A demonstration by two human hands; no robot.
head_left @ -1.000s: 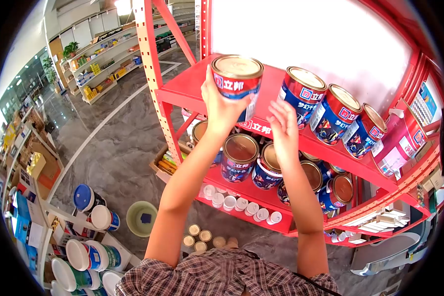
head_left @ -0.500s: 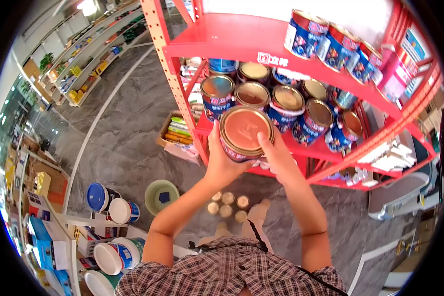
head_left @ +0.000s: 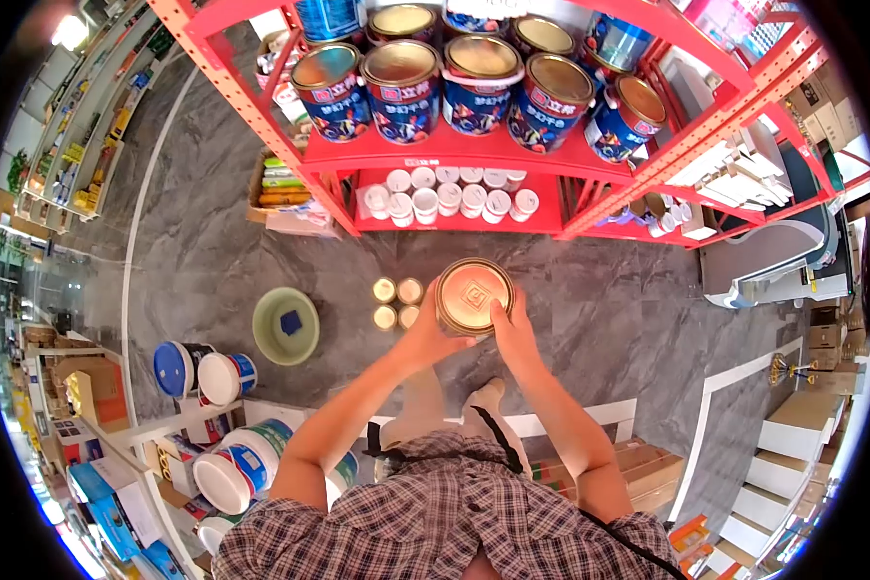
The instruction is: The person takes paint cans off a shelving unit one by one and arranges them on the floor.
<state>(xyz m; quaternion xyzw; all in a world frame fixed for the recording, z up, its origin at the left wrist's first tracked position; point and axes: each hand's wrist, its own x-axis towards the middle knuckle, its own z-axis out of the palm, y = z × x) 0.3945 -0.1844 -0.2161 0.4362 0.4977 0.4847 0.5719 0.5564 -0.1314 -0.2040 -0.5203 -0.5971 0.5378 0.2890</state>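
Between my two hands is a paint can with a gold-coloured lid (head_left: pixel 476 293), its top facing up at me. My left hand (head_left: pixel 429 336) is wrapped round its left side. My right hand (head_left: pixel 515 338) grips the right side, thumb on the lid's edge. The can is held over the floor, apart from the red shelf rack (head_left: pixel 474 153). Several small cans with gold lids (head_left: pixel 385 290) stand on the floor just left of my left hand. On the rack's middle shelf, blue paint cans (head_left: pixel 401 97) stand in rows.
White tubs (head_left: pixel 425 203) line the lowest shelf. A green bucket (head_left: pixel 303 343) with a dark blue cloth inside stands on the floor to the left. Beyond it are a blue-lidded pail (head_left: pixel 174 369) and a white-lidded pail (head_left: pixel 224 379). Cardboard boxes (head_left: pixel 652 474) lie behind me at right.
The paint can has come down and away from the shelved cans, still in both my hands. My view has shifted, showing the lowest shelf and more floor.
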